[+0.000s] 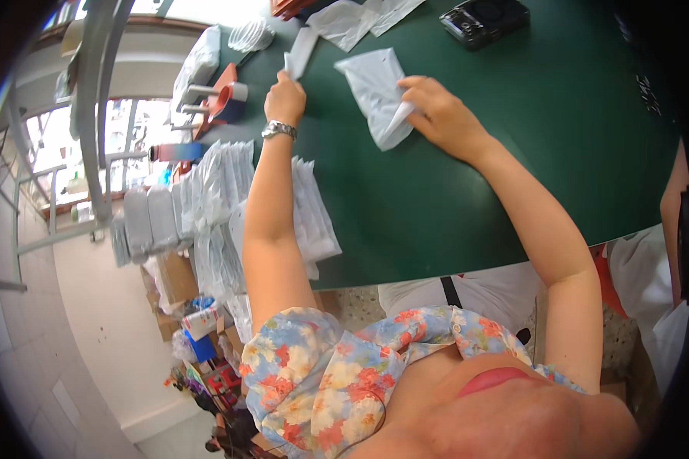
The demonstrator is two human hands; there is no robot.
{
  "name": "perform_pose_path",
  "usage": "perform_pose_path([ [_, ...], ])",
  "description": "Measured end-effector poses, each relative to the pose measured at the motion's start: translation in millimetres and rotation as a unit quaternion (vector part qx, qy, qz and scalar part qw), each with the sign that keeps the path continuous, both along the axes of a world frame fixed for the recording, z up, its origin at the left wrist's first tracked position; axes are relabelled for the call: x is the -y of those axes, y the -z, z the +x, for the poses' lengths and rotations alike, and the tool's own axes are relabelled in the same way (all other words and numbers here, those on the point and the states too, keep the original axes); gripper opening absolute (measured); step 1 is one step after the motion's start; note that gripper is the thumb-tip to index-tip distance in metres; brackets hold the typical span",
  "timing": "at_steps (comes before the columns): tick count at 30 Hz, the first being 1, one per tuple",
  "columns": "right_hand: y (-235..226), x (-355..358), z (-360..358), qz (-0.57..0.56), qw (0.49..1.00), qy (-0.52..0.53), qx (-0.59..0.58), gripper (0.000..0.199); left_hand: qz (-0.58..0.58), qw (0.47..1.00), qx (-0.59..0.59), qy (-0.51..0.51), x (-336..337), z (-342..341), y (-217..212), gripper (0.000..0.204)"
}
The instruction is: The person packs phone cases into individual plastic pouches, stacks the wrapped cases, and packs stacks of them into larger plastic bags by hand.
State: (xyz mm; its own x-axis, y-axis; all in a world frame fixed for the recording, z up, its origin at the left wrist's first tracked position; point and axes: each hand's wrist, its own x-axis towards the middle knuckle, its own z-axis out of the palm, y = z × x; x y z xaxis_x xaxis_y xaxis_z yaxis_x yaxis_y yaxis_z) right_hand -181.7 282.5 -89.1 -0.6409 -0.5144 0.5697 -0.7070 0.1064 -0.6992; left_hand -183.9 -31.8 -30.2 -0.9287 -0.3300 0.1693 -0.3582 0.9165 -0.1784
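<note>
A wide dark green table top point(467, 168) fills most of the view and serves as the landmark for everything else. Along the table's left edge stands a long row of clear plastic packets with pale contents point(214, 191), packed upright side by side and running past the table's near-left corner. Under the table's near edge lies a white fabric bag with a black strap point(467, 294). Near the table's far-left corner sits an orange-red tape dispenser with a grey roll point(226, 96), and just beyond it at the far edge lies a stack of white ribbed discs in a clear wrap point(250, 35). Close to the table's far-right edge rests a small black box-shaped device point(484, 20), with loose clear plastic bags point(360, 17) lying beside it toward the middle of the far edge.

On the table's middle, toward the far side, lies a flat translucent white plastic pouch point(375, 93). The right hand point(440, 115) pinches the pouch's near corner between thumb and fingers, with the rest of the pouch lying flat on the green surface. The left hand point(285, 99), wearing a silver metal wristwatch point(279, 130), is curled closed around the lower end of a narrow white plastic strip point(301, 52), which rises from the fist toward the table's far edge, well left of the pouch.
</note>
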Motion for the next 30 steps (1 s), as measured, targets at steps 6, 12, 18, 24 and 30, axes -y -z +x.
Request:
perform_pose_path([
  [6, -10, 4, 18, -0.160, 0.986, -0.026, 0.024, 0.020, 0.678, 0.729, -0.100, -0.004, -79, 66, -41, 0.038],
  [12, -7, 8, 49, -0.114, 0.990, -0.085, 0.003, 0.021, 0.807, 0.570, -0.147, -0.045, -144, 110, -48, 0.044],
  [18, -9, 11, 61, -0.101, 0.986, -0.120, -0.059, 0.023, 0.822, 0.544, -0.168, -0.028, -154, 125, -42, 0.044],
  [24, -22, 9, 70, -0.075, 0.977, -0.177, -0.092, 0.036, 0.782, 0.571, -0.246, -0.044, -107, 162, -62, 0.026],
  [30, -4, 11, 57, -0.028, 0.994, -0.091, -0.049, 0.044, 0.620, 0.753, -0.166, -0.143, -39, 224, -71, 0.035],
])
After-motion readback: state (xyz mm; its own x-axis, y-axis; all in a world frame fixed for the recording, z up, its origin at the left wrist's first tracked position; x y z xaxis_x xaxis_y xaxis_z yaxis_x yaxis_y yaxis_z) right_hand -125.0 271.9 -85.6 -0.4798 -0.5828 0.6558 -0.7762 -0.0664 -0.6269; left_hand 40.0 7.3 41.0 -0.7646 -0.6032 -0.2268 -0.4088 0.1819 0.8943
